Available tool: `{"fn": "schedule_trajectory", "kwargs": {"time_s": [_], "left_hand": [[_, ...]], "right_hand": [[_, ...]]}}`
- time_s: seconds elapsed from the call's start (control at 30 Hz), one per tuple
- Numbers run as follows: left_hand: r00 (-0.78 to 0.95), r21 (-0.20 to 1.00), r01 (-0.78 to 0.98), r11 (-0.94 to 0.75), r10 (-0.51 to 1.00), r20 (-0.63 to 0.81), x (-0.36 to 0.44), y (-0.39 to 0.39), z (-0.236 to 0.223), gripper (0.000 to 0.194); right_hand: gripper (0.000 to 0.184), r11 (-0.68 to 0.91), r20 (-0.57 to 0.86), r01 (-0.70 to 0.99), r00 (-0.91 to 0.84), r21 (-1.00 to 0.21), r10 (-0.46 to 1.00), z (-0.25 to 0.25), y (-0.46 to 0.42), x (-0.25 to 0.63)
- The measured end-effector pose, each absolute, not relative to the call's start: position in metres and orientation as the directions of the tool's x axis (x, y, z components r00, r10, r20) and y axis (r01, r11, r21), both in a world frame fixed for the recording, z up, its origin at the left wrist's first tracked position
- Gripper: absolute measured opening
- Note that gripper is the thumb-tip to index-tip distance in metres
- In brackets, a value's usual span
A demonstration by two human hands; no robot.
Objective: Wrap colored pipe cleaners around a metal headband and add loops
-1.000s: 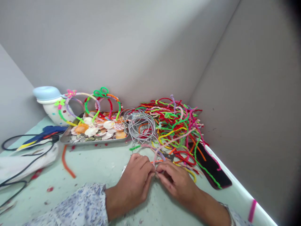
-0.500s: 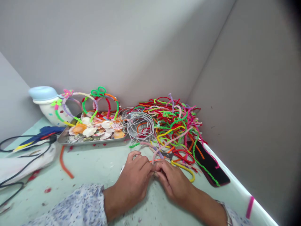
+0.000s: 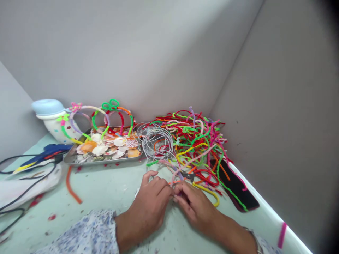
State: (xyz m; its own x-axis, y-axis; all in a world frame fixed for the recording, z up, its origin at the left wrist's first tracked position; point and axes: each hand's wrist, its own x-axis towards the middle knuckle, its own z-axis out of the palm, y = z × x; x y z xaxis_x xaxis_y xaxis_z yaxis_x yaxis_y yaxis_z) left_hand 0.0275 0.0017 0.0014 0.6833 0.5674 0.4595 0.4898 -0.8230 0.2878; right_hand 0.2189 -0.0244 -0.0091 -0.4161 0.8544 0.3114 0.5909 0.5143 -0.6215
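Observation:
My left hand (image 3: 150, 201) and my right hand (image 3: 194, 201) meet low over the table, thumbs and fingertips pinched together. What they pinch is small and mostly hidden by the fingers. Just beyond the fingertips, a pale pink pipe cleaner (image 3: 194, 160) arches back toward the pile; I cannot tell whether its near end is held. Scissors with red handles (image 3: 208, 177) lie close behind my right hand, beside a bent yellow pipe cleaner (image 3: 209, 190). A coil of grey wire (image 3: 159, 143) rests behind my left hand.
A tangled pipe cleaner pile (image 3: 196, 132) stands at the back wall. To its left are a metal tray (image 3: 106, 162) of shells, wrapped headbands (image 3: 96, 109) and a white bottle (image 3: 57, 123). A black phone (image 3: 235, 190) lies right; black cables (image 3: 29, 190) lie left.
Both hands stay together in almost the same place, with only slight finger movement. The whole view has shifted a little.

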Motion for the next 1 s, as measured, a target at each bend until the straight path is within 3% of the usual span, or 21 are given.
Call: {"fn": "schedule_trajectory", "kwargs": {"time_s": [0.47, 0.7, 0.87, 1.0], "left_hand": [[0.639, 0.272, 0.507, -0.818, 0.568, 0.518, 0.029, -0.001, 0.012, 0.023], [0.330, 0.438, 0.452, -0.777, 0.602, 0.727, 0.025, -0.010, 0.013, 0.040], [0.315, 0.657, 0.353, -0.666, 0.746, 0.588, 0.027, -0.015, 0.011, 0.026], [0.537, 0.709, 0.279, -0.648, 0.717, 0.444, 0.030, -0.010, 0.010, 0.016]], "right_hand": [[0.006, 0.475, 0.240, 0.590, -0.433, -0.653, 0.869, -0.015, -0.027, 0.219], [0.006, 0.372, 0.256, 0.487, -0.289, -0.790, 0.922, -0.011, -0.032, 0.217], [0.011, 0.315, 0.200, 0.402, -0.303, -0.860, 0.932, -0.010, -0.036, 0.216], [0.009, 0.280, 0.141, 0.348, -0.375, -0.895, 0.916, -0.011, -0.037, 0.213]]}}
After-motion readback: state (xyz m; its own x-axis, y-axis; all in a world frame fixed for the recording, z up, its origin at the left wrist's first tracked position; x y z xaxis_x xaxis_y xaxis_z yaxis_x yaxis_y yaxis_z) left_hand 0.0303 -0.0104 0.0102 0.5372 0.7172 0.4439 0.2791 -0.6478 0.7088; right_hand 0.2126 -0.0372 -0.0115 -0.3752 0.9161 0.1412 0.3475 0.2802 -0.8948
